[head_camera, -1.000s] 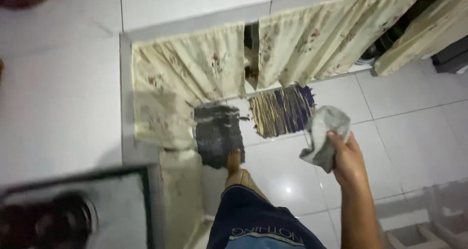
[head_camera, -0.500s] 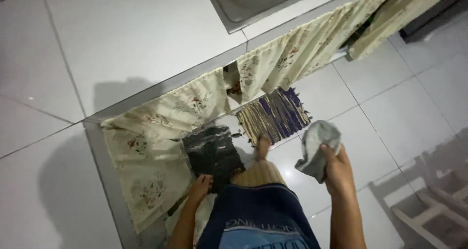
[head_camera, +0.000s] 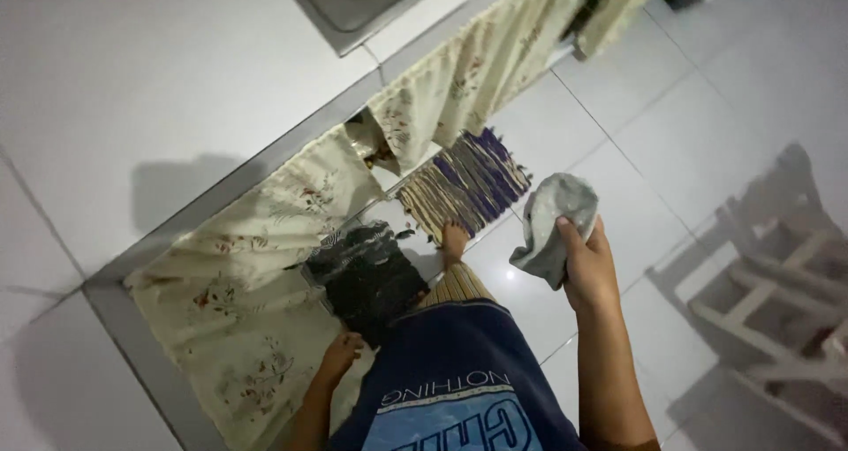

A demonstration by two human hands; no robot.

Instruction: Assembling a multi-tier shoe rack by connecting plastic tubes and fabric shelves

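My right hand (head_camera: 587, 265) is shut on a crumpled grey cloth (head_camera: 552, 221), held out over the white floor tiles. My left hand (head_camera: 340, 354) hangs low beside my hip, fingers loosely apart, close to the cream flowered curtain (head_camera: 247, 274) under the counter and holding nothing. A bare foot (head_camera: 453, 242) stands at the edge of a striped purple mat (head_camera: 468, 181). A dark mat (head_camera: 367, 274) lies next to it, near my left hand.
A white tiled counter (head_camera: 150, 89) with a metal sink (head_camera: 353, 5) runs along the top left. More curtain panels (head_camera: 477, 71) hang below its edge. A white wooden rack (head_camera: 777, 301) stands on the floor at the right.
The view has swung further over the counter. My right hand has lifted the grey cloth slightly; my left hand stays low by the curtain.
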